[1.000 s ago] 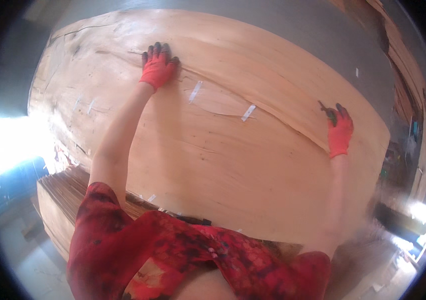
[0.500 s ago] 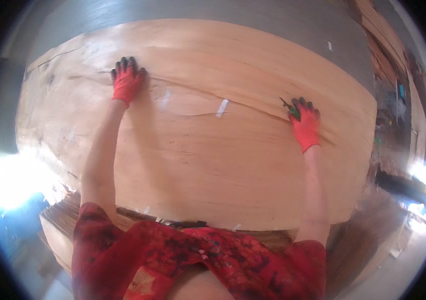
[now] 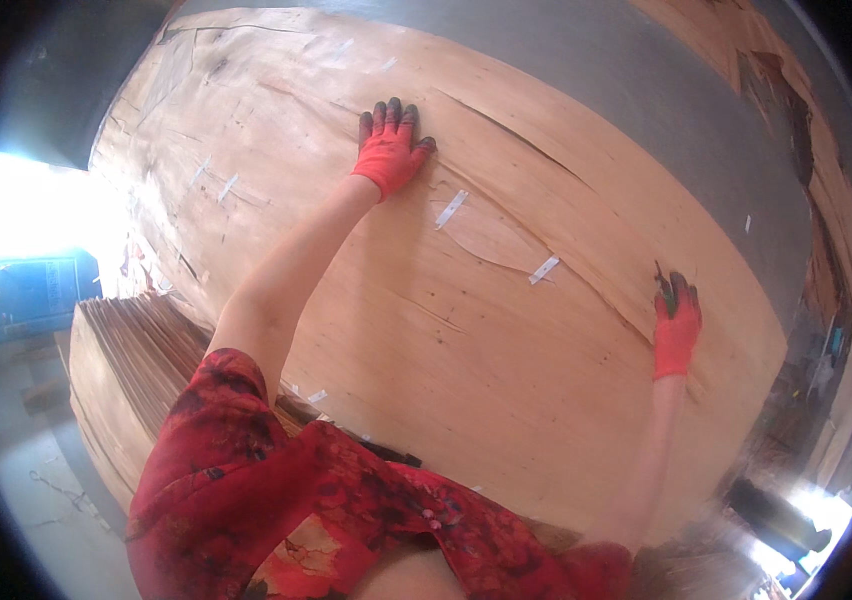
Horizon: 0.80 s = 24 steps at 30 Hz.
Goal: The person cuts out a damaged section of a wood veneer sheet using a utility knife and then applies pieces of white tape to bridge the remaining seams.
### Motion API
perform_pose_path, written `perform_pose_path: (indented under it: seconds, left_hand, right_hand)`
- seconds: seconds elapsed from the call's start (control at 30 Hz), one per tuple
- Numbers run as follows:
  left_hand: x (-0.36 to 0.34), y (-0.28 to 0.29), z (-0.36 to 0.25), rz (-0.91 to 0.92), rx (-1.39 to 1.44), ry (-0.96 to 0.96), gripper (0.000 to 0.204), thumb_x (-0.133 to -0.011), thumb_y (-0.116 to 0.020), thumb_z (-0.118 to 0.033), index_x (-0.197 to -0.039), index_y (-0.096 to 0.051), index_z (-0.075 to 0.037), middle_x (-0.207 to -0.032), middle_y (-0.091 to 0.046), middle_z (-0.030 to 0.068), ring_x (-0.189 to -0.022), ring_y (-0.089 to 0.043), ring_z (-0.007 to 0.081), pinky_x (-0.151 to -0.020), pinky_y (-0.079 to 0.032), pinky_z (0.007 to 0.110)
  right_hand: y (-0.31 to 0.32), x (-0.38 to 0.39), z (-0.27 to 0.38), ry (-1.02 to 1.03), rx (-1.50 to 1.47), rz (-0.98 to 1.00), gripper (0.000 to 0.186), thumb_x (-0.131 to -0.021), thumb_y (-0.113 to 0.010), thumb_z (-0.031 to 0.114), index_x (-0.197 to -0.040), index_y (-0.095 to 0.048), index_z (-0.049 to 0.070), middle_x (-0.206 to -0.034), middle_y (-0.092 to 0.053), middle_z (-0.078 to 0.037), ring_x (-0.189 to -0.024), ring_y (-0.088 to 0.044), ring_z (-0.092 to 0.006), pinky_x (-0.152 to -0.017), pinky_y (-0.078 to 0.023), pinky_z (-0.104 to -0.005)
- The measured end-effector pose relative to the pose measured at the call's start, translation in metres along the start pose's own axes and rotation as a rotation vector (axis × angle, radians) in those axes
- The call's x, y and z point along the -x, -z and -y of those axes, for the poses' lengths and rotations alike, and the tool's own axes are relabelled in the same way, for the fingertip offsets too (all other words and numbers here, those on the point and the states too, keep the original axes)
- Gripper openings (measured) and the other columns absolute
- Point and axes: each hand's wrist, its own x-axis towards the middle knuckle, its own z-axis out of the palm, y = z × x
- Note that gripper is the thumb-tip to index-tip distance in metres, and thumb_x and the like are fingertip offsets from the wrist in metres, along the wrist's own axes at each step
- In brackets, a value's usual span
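Observation:
A broad, pale wood veneer sheet spreads out in front of me. My left hand, in a red glove with dark fingertips, lies flat on its far part with fingers spread. Further right, my right hand, gloved alike, rests on the sheet with a small green-handled tool tucked along the thumb side. The tool's thin, dark tip points away from me; its exact kind is unclear. Between my hands runs a raised seam, with strips of white tape beside it. A long split opens beyond the left hand.
A grey surface lies beyond the sheet. Below the sheet's near left edge stands a thick stack of veneer. Rough-edged brown wood sheets are at the far right. Bright light and a blue object show at the left.
The view has turned, so the sheet appears tilted, with more of the left side showing. Both hands stay on the sheet; the right keeps the green-handled tool. The split beyond the left hand now shows open.

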Motion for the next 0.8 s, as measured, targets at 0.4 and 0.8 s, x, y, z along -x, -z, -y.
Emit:
perform_pose_path:
  seconds: [0.4, 0.8]
  left_hand:
    - [-0.008, 0.005, 0.013, -0.034, 0.159, -0.02, 0.061, -0.098, -0.049, -0.046, -0.143, -0.047, -0.006, -0.155, -0.035, 0.0227, -0.145, -0.029, 0.0402, -0.121, -0.015, 0.052]
    - [-0.043, -0.001, 0.065, -0.184, 0.047, -0.08, 0.049, -0.095, -0.055, -0.037, -0.138, -0.055, -0.016, -0.152, -0.043, 0.0166, -0.142, -0.035, 0.0377, -0.119, -0.021, 0.053]
  right_hand:
    - [-0.045, -0.087, 0.214, -0.021, -0.594, 0.26, 0.046, -0.089, -0.071, 0.023, -0.132, -0.06, 0.011, -0.112, -0.07, -0.016, -0.101, -0.068, -0.0311, -0.085, -0.053, -0.039]
    - [-0.095, -0.1, 0.214, -0.065, -0.609, 0.304, 0.041, -0.09, -0.071, 0.022, -0.125, -0.06, 0.005, -0.097, -0.07, -0.013, -0.081, -0.067, -0.0246, -0.077, -0.053, -0.0367]
